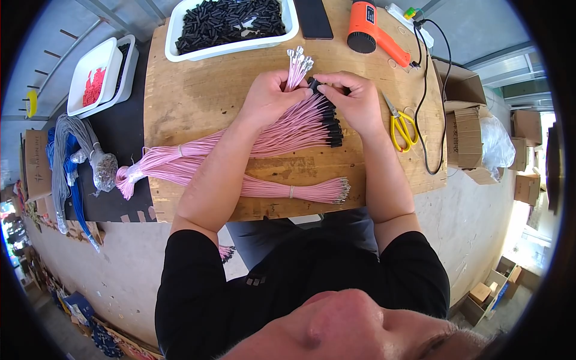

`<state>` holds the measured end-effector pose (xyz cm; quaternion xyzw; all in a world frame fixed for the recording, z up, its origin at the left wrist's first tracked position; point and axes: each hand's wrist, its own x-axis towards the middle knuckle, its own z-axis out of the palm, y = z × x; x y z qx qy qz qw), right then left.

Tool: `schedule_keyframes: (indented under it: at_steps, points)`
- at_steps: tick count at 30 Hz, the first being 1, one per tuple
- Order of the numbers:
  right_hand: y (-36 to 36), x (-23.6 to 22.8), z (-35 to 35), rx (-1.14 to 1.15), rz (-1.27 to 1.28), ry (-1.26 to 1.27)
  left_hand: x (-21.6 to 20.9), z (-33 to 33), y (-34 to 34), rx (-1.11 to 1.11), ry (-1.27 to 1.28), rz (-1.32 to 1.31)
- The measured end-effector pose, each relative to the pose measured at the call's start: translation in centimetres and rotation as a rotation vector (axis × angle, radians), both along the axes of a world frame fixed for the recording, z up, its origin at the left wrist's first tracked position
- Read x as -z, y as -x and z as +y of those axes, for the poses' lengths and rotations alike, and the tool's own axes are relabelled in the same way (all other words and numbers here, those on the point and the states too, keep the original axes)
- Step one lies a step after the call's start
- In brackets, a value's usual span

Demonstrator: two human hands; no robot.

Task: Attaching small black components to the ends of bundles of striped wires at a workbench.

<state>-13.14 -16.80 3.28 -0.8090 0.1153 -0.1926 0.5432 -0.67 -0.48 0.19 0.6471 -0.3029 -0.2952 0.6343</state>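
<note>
My left hand [269,99] is closed around several pink wires [295,78], whose bare metal terminals [299,60] stick up beyond the thumb. Close beside it, the thumb and forefinger of my right hand [355,99] pinch a small black sleeve [313,84] at the wire ends. Under both hands fans a large bundle of pink wires [273,135], many of them ending in black sleeves [332,123]. Nearer to me lies another tied pink bundle [300,191] with bare metal ends. Fingers partly hide the pinched sleeve.
A white tub [231,51] of loose black sleeves stands at the back, beside a dark flat phone-like slab [315,19]. An orange heat gun [375,33], its black cord [425,102] and yellow-handled scissors [402,129] lie right. Grey and blue wire bundles [72,150] hang left.
</note>
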Motion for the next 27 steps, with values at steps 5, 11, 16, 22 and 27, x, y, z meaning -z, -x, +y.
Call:
schedule_keyframes:
  at_steps: [5, 11, 16, 22, 27]
  points:
    - [-0.1, 0.2, 0.0, -0.006, -0.05, 0.065, -0.1, 0.0, 0.0, 0.014, 0.017, 0.022]
    - [-0.2, 0.6, 0.0, -0.016, -0.098, 0.141, -0.3, 0.1, 0.0, 0.019, 0.025, 0.054]
    - [-0.2, 0.4, 0.5, 0.0, -0.083, 0.231, -0.2, 0.1, -0.1, 0.037, 0.079, 0.129]
    - [-0.4, 0.5, 0.9, 0.043, -0.12, 0.292, -0.5, 0.2, -0.1, 0.037, 0.059, 0.179]
    - [-0.4, 0.5, 0.9, 0.045, -0.133, 0.298, -0.9, 0.2, 0.0, 0.037, 0.05, 0.167]
